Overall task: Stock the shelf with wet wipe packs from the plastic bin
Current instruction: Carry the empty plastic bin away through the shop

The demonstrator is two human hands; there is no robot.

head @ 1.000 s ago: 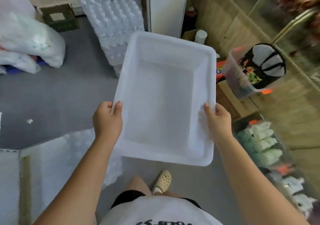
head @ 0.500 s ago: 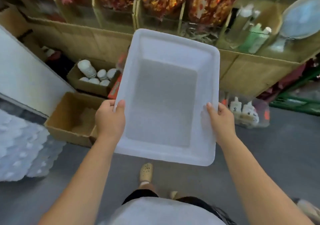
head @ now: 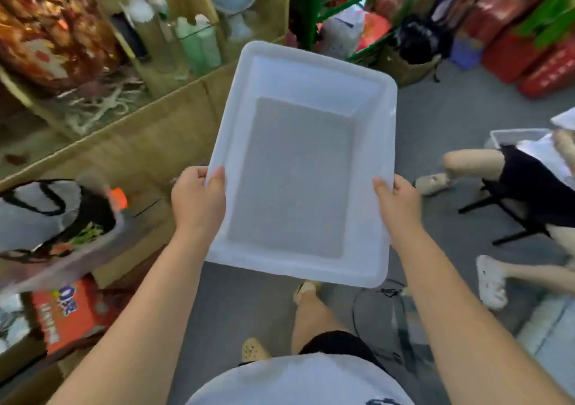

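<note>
The left hand (head: 199, 205) and right hand (head: 399, 205) are gripping the side rims of the bin (head: 295, 171), holding it empty over the floor (head: 451, 118). Its right edge is hanging near a seated person's leg (head: 463, 162), risking a knock.

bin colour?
Translucent white plastic bin, empty, with the grey floor showing through its bottom; head view, the only one.

White bin (head: 312, 73), seemingly orange box (head: 67, 315)
</note>
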